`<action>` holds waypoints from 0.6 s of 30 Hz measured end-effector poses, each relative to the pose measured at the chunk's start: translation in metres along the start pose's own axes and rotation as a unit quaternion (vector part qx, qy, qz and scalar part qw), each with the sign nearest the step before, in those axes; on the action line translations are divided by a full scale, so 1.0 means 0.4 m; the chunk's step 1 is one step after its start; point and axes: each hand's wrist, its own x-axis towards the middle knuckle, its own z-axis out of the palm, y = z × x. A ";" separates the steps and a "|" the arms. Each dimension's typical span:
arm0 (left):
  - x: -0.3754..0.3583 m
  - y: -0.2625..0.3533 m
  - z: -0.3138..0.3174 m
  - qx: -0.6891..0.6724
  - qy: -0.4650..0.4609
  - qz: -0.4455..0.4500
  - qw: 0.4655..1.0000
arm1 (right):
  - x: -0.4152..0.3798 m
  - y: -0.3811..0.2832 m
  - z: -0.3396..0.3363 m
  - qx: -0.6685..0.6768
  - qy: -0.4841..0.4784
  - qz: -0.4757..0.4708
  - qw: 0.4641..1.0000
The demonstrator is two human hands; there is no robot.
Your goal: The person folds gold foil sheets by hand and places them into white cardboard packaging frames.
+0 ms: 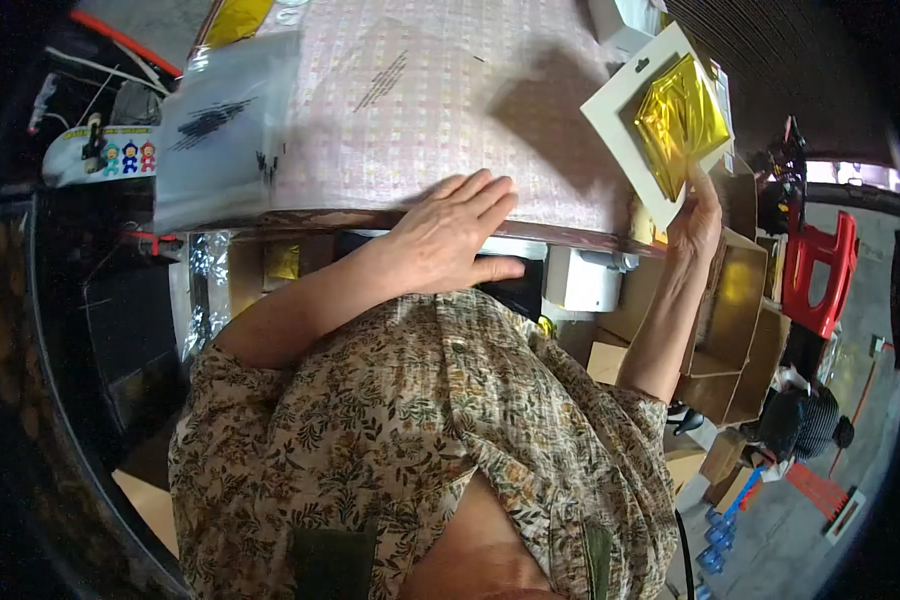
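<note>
My right hand (697, 222) grips the lower corner of a white hang-hole card (622, 105), tilted above the table's right side. Shiny gold foil (705, 115), folded, lies against the card's face. At the table's front edge, my left hand (450, 235) rests with its fingers stretched out and nothing in it. Beyond that hand, a clear plastic bag (382, 75) with black print lies flat on the checked tablecloth (450, 130). To the left is a stack of clear printed bags (210, 125), reaching over the table edge.
An open cardboard box (735, 310) stands below the table's right side. White boxes (625, 22) sit at the back right. A red plastic stool (820, 275) is farther right on the floor. Another person (805, 420) is at the lower right. More gold foil (238, 20) lies back left.
</note>
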 end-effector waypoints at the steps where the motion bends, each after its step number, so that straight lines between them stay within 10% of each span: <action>1: 0.020 -0.002 0.008 -0.002 -0.002 0.006 1.000 | 0.010 -0.008 -0.016 0.017 -0.004 0.007 1.000; 12: 0.144 0.031 0.091 0.019 0.000 0.164 0.986 | -0.003 0.020 0.029 -0.022 0.006 0.016 1.000; 15: 0.102 0.020 0.030 -0.225 0.083 0.219 0.946 | 0.003 0.053 0.049 -0.041 0.015 0.005 0.999; 18: 0.061 -0.110 -0.041 -0.095 0.232 0.034 0.967 | 0.013 0.083 0.037 -0.047 0.005 0.016 0.999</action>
